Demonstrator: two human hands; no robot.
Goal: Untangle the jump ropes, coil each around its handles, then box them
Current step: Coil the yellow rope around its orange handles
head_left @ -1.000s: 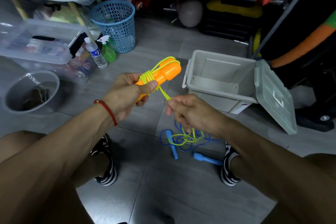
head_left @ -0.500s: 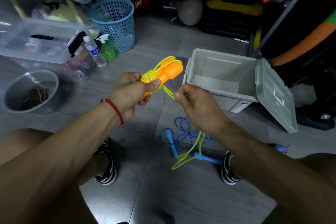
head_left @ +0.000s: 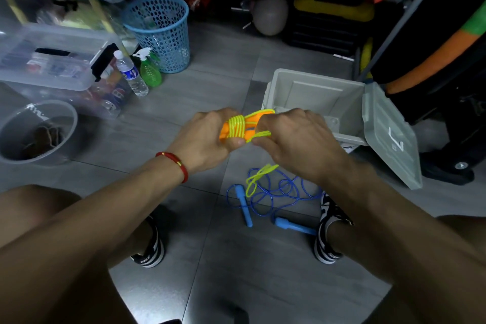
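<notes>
Two ropes: the yellow rope point(head_left: 236, 127) is wound in tight turns around the orange handles point(head_left: 252, 123), held up between both hands; the blue rope point(head_left: 273, 192) lies loose on the floor point(head_left: 184, 218) between the shoes, its blue handles point(head_left: 243, 205) beside it.
Left hand point(head_left: 207, 137): grip clamped around the orange handles, thumb under the coil, probably to keep the turns from slipping.
Right hand point(head_left: 292, 137): grip pinched on the free yellow strand just beside the coil, seemingly to keep it taut for another turn.
Yellow tail: a short loop hangs below the right hand, over the blue rope.
Grey box point(head_left: 313, 92): open on the floor just behind the hands, lid point(head_left: 389, 137) swung aside, ready for the finished bundle.
Stage: first rope nearly coiled, blue one untouched, I judge.
</notes>
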